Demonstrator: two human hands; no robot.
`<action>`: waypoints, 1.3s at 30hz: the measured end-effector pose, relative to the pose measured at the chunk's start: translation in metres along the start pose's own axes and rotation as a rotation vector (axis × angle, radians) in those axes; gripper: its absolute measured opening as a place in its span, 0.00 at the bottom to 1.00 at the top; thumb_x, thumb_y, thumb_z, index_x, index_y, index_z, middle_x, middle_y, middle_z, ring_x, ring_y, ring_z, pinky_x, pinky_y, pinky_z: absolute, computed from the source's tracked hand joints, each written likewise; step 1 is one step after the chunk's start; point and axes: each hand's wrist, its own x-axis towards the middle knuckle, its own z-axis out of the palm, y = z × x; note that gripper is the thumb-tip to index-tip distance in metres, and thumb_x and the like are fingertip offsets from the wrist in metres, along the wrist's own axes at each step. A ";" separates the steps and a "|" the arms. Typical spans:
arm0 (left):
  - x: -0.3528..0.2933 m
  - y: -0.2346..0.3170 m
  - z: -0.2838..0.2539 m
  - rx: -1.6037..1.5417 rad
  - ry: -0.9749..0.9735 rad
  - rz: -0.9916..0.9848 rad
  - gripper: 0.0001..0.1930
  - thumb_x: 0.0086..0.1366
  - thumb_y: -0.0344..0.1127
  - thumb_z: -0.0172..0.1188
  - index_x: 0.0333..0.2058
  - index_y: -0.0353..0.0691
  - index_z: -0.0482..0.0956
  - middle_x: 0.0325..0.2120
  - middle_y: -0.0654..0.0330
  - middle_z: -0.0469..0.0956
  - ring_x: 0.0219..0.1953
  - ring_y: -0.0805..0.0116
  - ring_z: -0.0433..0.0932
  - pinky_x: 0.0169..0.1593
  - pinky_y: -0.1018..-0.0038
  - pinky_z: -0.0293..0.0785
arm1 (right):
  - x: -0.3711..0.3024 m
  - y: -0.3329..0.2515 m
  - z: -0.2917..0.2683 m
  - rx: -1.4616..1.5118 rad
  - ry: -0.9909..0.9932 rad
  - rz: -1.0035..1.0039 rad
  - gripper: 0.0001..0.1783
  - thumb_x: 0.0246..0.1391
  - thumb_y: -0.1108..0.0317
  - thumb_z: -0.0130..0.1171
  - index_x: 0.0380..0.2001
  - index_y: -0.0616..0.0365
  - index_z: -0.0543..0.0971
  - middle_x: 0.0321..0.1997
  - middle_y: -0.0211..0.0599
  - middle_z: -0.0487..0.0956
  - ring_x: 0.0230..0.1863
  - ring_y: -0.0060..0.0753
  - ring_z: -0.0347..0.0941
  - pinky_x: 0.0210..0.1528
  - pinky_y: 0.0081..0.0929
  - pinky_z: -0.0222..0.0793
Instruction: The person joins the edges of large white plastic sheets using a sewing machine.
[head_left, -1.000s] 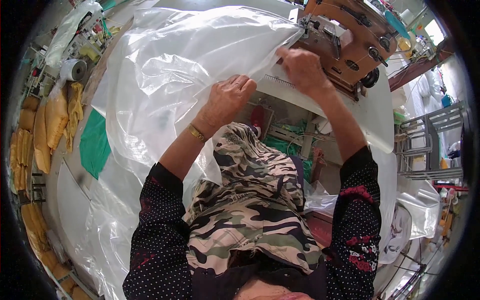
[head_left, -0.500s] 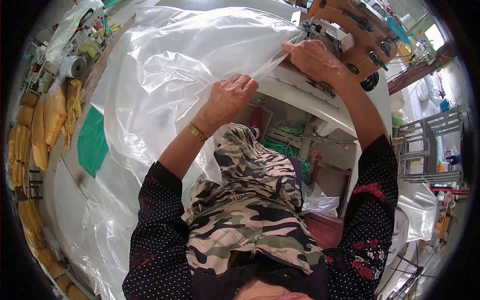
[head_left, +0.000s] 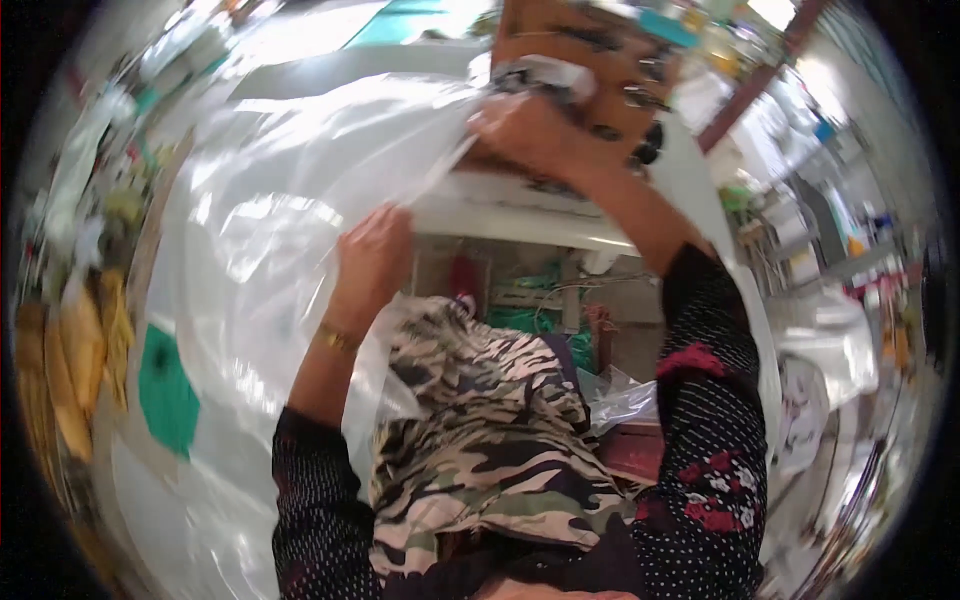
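Observation:
A large sheet of clear plastic film (head_left: 270,220) spreads over the white table and hangs down its left side. My left hand (head_left: 375,250) is closed on the film's near edge. Farther right, my right hand (head_left: 520,125) grips the same edge close beside the needle area of a brown sewing machine (head_left: 560,40). Between the two hands the edge is drawn into a taut, narrow strip. Motion blurs both hands, and the machine's foot and needle cannot be made out.
Green cloth (head_left: 168,390) lies at the left by several yellow-orange bundles (head_left: 85,350). A grey metal rack (head_left: 800,230) stands at the right. Below the table edge (head_left: 510,225) are green scraps, cords and a crumpled clear plastic piece (head_left: 625,400).
The whole view has shifted and blurred as my head turned. Both hands keep their hold on the film's edge, and the right one remains by the machine.

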 end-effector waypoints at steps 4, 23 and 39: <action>0.002 0.010 -0.010 -0.103 0.037 -0.082 0.02 0.57 0.24 0.57 0.29 0.38 0.73 0.24 0.53 0.74 0.28 0.53 0.77 0.30 0.64 0.72 | 0.000 -0.023 0.004 -0.117 0.219 0.079 0.08 0.52 0.66 0.55 0.35 0.54 0.79 0.39 0.31 0.74 0.51 0.32 0.70 0.47 0.37 0.69; 0.009 0.021 -0.011 -0.173 0.008 -0.179 0.03 0.61 0.23 0.59 0.30 0.35 0.73 0.23 0.54 0.73 0.20 0.62 0.71 0.27 0.69 0.68 | -0.011 0.018 0.019 -0.049 0.275 -0.057 0.04 0.51 0.67 0.55 0.27 0.52 0.78 0.32 0.29 0.78 0.45 0.29 0.76 0.46 0.31 0.74; 0.004 0.042 -0.002 0.006 0.031 -0.056 0.20 0.60 0.19 0.53 0.52 0.39 0.77 0.38 0.51 0.77 0.37 0.54 0.80 0.36 0.65 0.76 | -0.016 0.028 0.036 0.418 0.222 0.063 0.07 0.56 0.69 0.51 0.37 0.52 0.76 0.40 0.35 0.77 0.49 0.39 0.74 0.52 0.37 0.72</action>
